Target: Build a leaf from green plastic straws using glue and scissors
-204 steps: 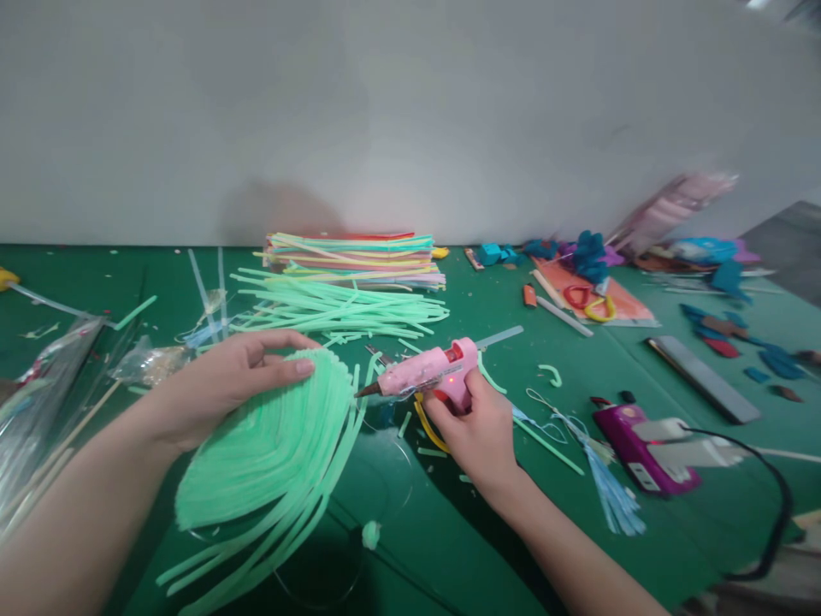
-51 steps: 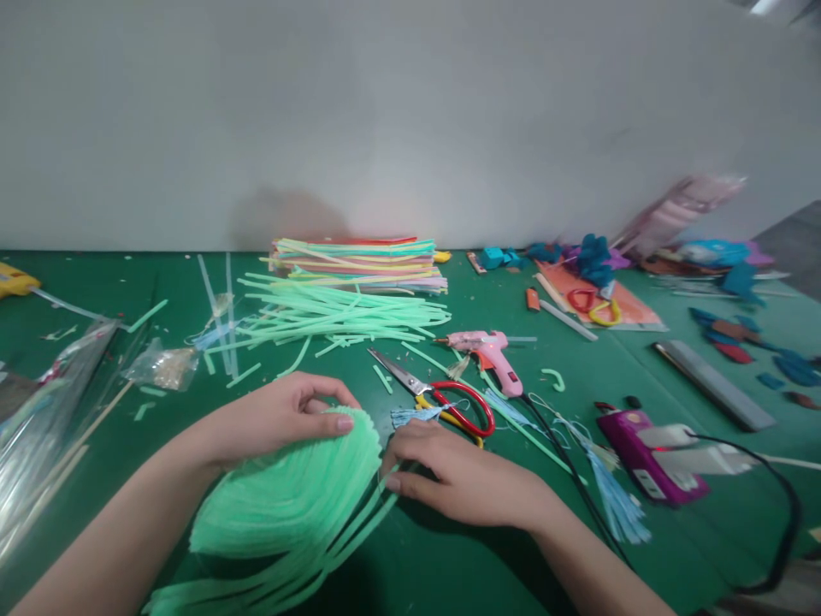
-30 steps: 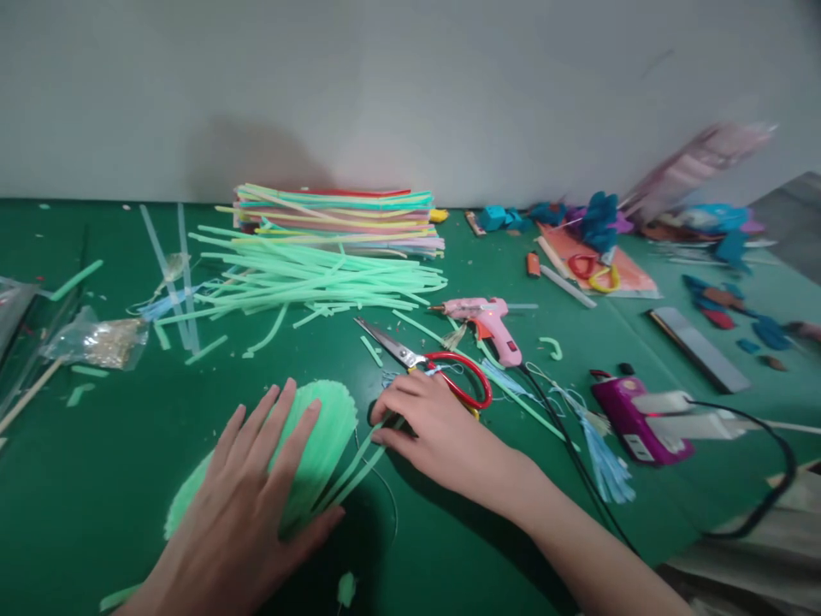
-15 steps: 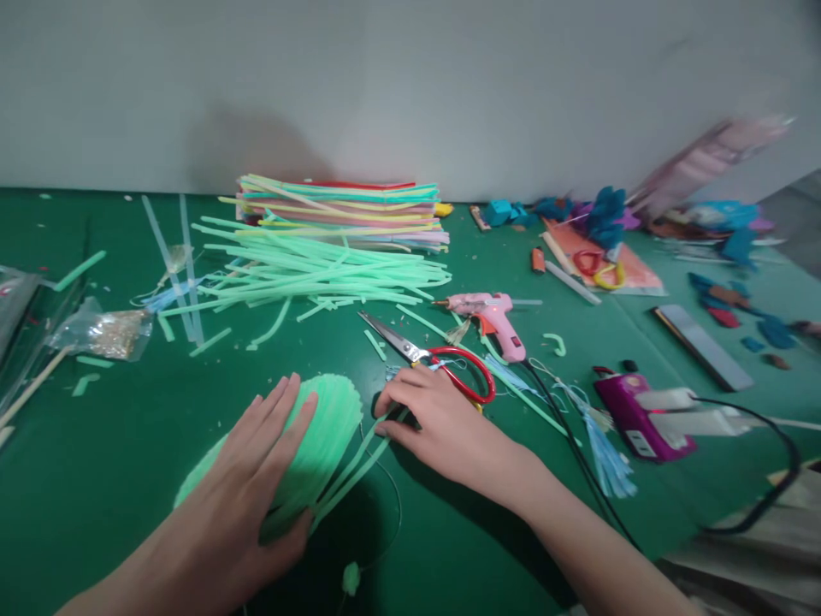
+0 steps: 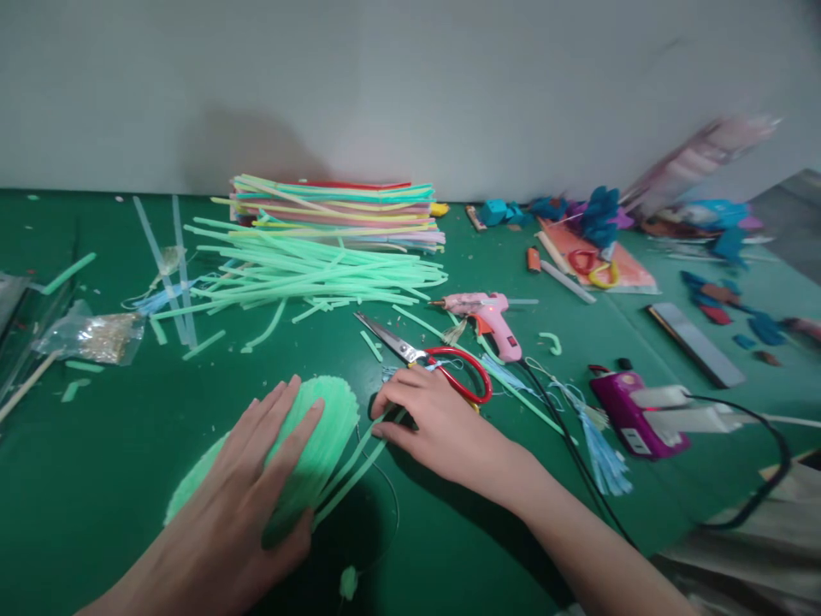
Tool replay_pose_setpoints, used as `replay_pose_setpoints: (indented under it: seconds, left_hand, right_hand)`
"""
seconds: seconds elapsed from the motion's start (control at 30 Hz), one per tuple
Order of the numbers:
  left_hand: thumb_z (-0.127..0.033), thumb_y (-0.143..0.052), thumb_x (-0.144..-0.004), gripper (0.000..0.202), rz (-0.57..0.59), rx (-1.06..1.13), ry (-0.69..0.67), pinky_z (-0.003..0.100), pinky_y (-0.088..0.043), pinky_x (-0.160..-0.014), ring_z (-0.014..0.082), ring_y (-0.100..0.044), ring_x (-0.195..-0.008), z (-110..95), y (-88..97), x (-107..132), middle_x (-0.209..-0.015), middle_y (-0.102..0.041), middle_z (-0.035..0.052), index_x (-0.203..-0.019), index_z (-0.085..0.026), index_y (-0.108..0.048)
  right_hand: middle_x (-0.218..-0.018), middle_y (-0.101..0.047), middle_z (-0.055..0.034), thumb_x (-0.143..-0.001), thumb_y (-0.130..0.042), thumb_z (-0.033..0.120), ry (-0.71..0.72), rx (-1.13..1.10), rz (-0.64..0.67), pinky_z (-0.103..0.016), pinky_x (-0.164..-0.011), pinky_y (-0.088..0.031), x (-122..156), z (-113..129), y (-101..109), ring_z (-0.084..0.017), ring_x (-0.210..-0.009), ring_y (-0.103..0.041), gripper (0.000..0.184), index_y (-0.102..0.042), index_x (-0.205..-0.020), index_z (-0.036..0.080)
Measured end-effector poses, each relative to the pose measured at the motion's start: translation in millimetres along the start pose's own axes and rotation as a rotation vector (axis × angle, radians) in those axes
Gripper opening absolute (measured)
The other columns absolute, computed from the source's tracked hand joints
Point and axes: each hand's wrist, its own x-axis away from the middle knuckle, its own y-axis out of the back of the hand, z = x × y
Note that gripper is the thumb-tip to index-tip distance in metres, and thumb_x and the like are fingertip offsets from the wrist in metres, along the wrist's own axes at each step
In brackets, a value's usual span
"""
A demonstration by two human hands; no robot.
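— Where is the green straw fan (image 5: 328, 412)?

— Flat on the green table (image 5: 96, 479), near the front edge and a little left of centre. It is a rounded panel of pale green straws set side by side, with loose straw ends (image 5: 346, 475) trailing from its right side toward the person.

— And the hands?

— The left hand (image 5: 244, 505) lies palm down on the fan, fingers stretched and spread, gripping nothing. The right hand (image 5: 442, 428) rests just to the right of the fan, its fingertips (image 5: 385, 409) on the loose ends where they leave the panel. Whether it pinches them or only presses them down, I cannot tell; the thumb is hidden.

— What is closest to that hand?

— Scissors (image 5: 442, 368) with red and yellow handles, touching or almost touching its knuckles, blades pointing away to the left. Beyond them lies a pink glue gun (image 5: 484, 312) on its side, its dark cord running back toward the person.

— Farther out?

— A loose heap of green straws (image 5: 308, 274), and behind it, against the wall, a neat stack of coloured straws (image 5: 339, 210). To the right sits a purple device (image 5: 632, 415) beside a blue tassel (image 5: 599, 453); far left, a clear bag (image 5: 96, 338).
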Motion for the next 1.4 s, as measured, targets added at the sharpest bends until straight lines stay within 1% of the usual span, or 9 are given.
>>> replay_pose_setpoints:
  seconds: [0.13, 0.23, 0.33, 0.47, 0.63, 0.8, 1.03, 1.23, 1.4]
  left_hand:
    - [-0.033, -0.053, -0.091, 0.072, 0.009, -0.12, -0.104, 0.056, -0.021, -0.119, 0.0368, -0.017, -0.15, 2.8, -7.3, -1.6, -0.166, -0.018, 0.0099, -0.156, -0.024, -0.024]
    - [-0.034, -0.054, -0.092, 0.068, -0.012, -0.174, -0.14, 0.057, -0.013, -0.119, 0.0358, -0.021, -0.149, 2.6, -12.8, -3.2, -0.163, -0.028, 0.0057, -0.154, -0.034, -0.027]
    - [-0.035, -0.052, -0.092, 0.065, -0.012, -0.181, -0.182, 0.059, -0.007, -0.119, 0.0345, -0.025, -0.148, 2.0, -14.7, -3.8, -0.161, -0.034, 0.0032, -0.153, -0.038, -0.029]
    - [-0.036, -0.05, -0.093, 0.061, -0.013, -0.174, -0.217, 0.058, -0.002, -0.12, 0.0316, -0.025, -0.148, 2.3, -15.1, -3.1, -0.16, -0.036, -0.0004, -0.151, -0.037, -0.034]
    - [-0.033, -0.049, -0.094, 0.054, -0.023, -0.162, -0.235, 0.061, 0.0, -0.12, 0.0292, -0.024, -0.148, 1.6, -14.5, -3.9, -0.158, -0.038, -0.0024, -0.148, -0.034, -0.042]
    - [-0.027, -0.048, -0.093, 0.048, -0.042, -0.14, -0.238, 0.054, 0.003, -0.122, 0.0241, -0.027, -0.147, 0.6, -10.4, -6.1, -0.153, -0.047, -0.0041, -0.141, -0.03, -0.052]
    - [-0.027, -0.048, -0.092, 0.048, -0.054, -0.106, -0.224, 0.053, 0.005, -0.122, 0.024, -0.033, -0.145, 0.1, -11.2, -5.7, -0.151, -0.049, -0.0062, -0.14, -0.032, -0.053]
    - [-0.024, -0.05, -0.091, 0.05, -0.04, -0.125, -0.239, 0.054, 0.005, -0.123, 0.0254, -0.032, -0.146, 0.4, -10.6, -7.0, -0.151, -0.049, -0.0041, -0.141, -0.027, -0.052]
    - [-0.025, -0.048, -0.092, 0.051, -0.039, -0.114, -0.234, 0.054, 0.006, -0.122, 0.0247, -0.032, -0.146, -0.2, -10.7, -6.8, -0.151, -0.05, -0.0051, -0.143, -0.032, -0.049]
  right_hand:
    - [-0.092, -0.061, -0.0016, -0.09, -0.068, 0.025, 0.027, 0.044, 0.009, -0.034, -0.083, -0.04, -2.1, 0.4, 0.5, -0.018, -0.092, -0.056, 0.006, -0.065, -0.088, 0.021]
    - [-0.09, -0.061, -0.0013, -0.09, -0.068, 0.025, 0.038, 0.08, 0.009, -0.033, -0.08, -0.039, -5.3, 0.7, 1.5, -0.017, -0.088, -0.056, 0.007, -0.066, -0.086, 0.02]
    - [-0.088, -0.063, -0.0015, -0.088, -0.071, 0.024, 0.035, 0.1, 0.029, -0.032, -0.078, -0.038, -9.8, 1.9, 4.1, -0.017, -0.085, -0.058, 0.007, -0.068, -0.083, 0.019]
    - [-0.086, -0.065, -0.002, -0.086, -0.073, 0.022, 0.032, 0.094, 0.055, -0.03, -0.077, -0.039, -16.5, 3.2, 8.0, -0.017, -0.086, -0.06, 0.007, -0.069, -0.081, 0.018]
    - [-0.085, -0.066, -0.0017, -0.086, -0.071, 0.019, 0.058, 0.087, 0.065, -0.03, -0.076, -0.04, -22.1, 2.1, 9.8, -0.016, -0.084, -0.06, 0.005, -0.07, -0.081, 0.018]
    - [-0.085, -0.066, -0.0012, -0.086, -0.071, 0.021, 0.083, 0.101, 0.059, -0.03, -0.075, -0.04, -24.5, 1.8, 10.1, -0.016, -0.084, -0.06, 0.006, -0.069, -0.081, 0.019]
    - [-0.084, -0.067, -0.0014, -0.087, -0.071, 0.021, 0.088, 0.14, 0.087, -0.03, -0.073, -0.038, -30.0, 3.8, 12.2, -0.017, -0.084, -0.06, 0.005, -0.07, -0.082, 0.019]
    - [-0.087, -0.067, -0.0042, -0.09, -0.066, 0.019, 0.114, 0.184, 0.078, -0.031, -0.072, -0.039, -31.3, 5.4, 14.8, -0.019, -0.088, -0.061, 0.006, -0.07, -0.086, 0.017]
    - [-0.087, -0.066, -0.0054, -0.09, -0.066, 0.017, 0.119, 0.206, 0.09, -0.032, -0.072, -0.039, -31.7, 9.2, 17.1, -0.02, -0.086, -0.061, 0.006, -0.07, -0.086, 0.017]
